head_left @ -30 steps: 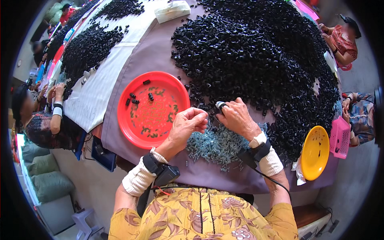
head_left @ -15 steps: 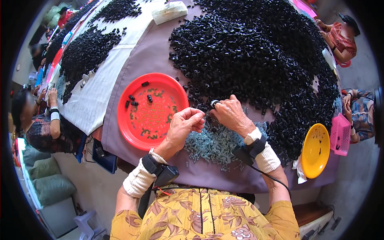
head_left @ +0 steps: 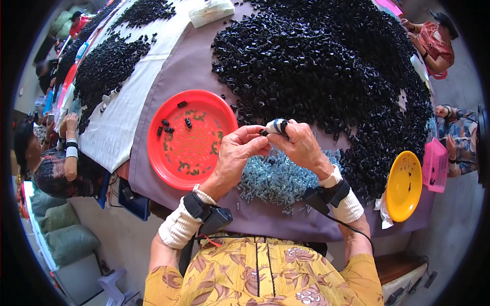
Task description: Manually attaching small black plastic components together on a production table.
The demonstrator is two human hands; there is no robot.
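My left hand (head_left: 235, 155) and my right hand (head_left: 300, 146) meet over the table, fingertips together. Pinched between them is a small black plastic part (head_left: 264, 133), mostly covered by the fingers. A white cloth finger cover (head_left: 275, 125) with dark stripes wraps a finger of my right hand. Under the hands spreads a heap of small shiny coil springs (head_left: 280, 179). Left of my left hand lies a round red tray (head_left: 175, 173) with several small black pieces (head_left: 188, 123) on it. Beyond my hands rises a big pile of black plastic parts (head_left: 306, 71).
A yellow plate (head_left: 400, 196) and a pink basket (head_left: 433, 166) stand at the right table edge. A white packet (head_left: 210, 14) lies at the far side. Several people sit around the table, one at the left (head_left: 53, 163). A cable runs from my right wrist strap.
My two hands have come together, with the right one moving in from the black pile. The small black part now shows between the fingertips. The pieces on the red tray stay put.
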